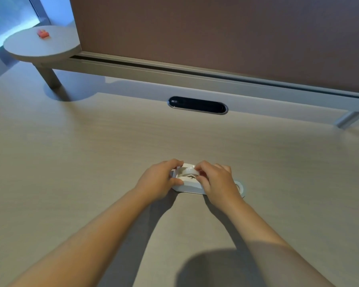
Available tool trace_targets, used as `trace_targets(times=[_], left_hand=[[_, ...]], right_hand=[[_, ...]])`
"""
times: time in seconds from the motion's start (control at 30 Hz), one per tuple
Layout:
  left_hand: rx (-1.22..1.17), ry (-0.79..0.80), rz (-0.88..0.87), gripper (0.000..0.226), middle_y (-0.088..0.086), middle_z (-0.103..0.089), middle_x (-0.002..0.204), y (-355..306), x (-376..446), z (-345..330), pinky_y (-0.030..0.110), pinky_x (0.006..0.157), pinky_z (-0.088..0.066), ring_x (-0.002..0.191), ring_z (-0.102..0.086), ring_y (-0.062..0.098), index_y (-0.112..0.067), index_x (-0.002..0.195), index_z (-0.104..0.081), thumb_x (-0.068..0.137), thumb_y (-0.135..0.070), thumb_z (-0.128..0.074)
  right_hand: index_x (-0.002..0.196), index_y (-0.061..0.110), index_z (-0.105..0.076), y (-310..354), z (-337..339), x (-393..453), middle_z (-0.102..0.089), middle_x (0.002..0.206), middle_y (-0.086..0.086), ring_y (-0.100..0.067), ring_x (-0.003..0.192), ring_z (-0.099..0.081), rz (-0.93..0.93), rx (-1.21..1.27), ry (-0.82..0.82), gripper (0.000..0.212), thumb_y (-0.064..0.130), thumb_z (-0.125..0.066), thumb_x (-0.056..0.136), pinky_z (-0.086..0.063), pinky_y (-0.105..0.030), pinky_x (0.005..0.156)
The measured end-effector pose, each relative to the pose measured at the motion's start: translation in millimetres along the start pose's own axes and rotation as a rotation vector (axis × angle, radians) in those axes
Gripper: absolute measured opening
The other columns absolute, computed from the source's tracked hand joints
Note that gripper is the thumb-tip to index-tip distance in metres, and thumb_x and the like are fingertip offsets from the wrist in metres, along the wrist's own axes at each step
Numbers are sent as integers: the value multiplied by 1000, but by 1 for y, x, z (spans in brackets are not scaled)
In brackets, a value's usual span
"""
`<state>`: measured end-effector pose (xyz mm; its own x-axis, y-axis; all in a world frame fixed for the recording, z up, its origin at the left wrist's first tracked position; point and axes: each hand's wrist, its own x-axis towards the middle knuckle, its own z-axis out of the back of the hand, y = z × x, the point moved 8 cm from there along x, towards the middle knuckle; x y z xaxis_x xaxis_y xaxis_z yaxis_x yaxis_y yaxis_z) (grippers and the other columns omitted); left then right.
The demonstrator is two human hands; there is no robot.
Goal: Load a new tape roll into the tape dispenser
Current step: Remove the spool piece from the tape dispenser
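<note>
Where the white tape dispenser point(187, 184) sits on the pale desk point(91, 152), I see my left hand point(158, 181) clasping its left end and my right hand point(218, 183) pinching the tape roll point(188, 172) seated in it, both forearms outstretched; a second roll point(241, 187) lies just right.

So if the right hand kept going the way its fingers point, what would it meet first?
The right hand points left and slightly away, fingers already at the tape roll sitting in the white tape dispenser. Beyond it, probably the left hand, though depth is unclear.
</note>
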<state>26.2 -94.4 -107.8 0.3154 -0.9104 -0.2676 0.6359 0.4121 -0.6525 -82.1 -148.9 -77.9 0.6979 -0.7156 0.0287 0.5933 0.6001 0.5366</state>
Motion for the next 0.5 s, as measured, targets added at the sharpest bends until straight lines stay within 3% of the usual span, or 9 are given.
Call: trace_targets(times=[0.07,0.2,0.27,0.33,0.4,0.5], left_hand=[[27,3,0,50,5,-55,129,0,-1,1,36,91,-43,108,-54,25,-23,127,-43,79,-25,-58],[150,-1,-64,55,6,-45,138,-11,-3,6,37,104,-34,126,-39,23,-19,130,-39,79,-29,-58],[20,-58,-96,55,5,-44,139,-23,-9,15,34,105,-32,126,-38,20,-17,130,-39,80,-29,-57],[-329,-61,-79,45,7,-54,128,-34,-18,20,31,97,-41,112,-51,16,-14,124,-46,82,-24,-55],[-604,10,-59,25,4,-64,102,-41,-26,14,24,80,-49,88,-61,7,-13,108,-56,84,-20,-52],[-767,9,-10,11,1,-62,77,-36,-33,5,12,61,-49,59,-59,-2,-11,88,-60,85,-14,-50]], right_hand=[[100,11,-57,-1,2,0,-63,97,-8,-22,90,-48,22,68,-23,16,12,-47,88,-24,-27,79],[95,7,-61,2,22,4,-63,91,-7,-17,83,-46,34,229,-59,14,10,-52,86,-34,-23,69],[89,16,-62,0,31,3,-61,83,2,-13,77,-51,-6,387,-65,12,10,-53,85,-39,-12,62],[77,28,-60,1,35,-2,-61,77,8,-3,70,-56,-55,593,-53,21,9,-54,85,-43,-6,59],[72,34,-59,4,33,-6,-63,75,9,2,67,-58,-72,741,-33,28,9,-55,84,-46,-7,60],[71,30,-64,3,20,-16,-65,77,1,-12,75,-61,-125,911,6,23,11,-58,82,-49,-23,69]])
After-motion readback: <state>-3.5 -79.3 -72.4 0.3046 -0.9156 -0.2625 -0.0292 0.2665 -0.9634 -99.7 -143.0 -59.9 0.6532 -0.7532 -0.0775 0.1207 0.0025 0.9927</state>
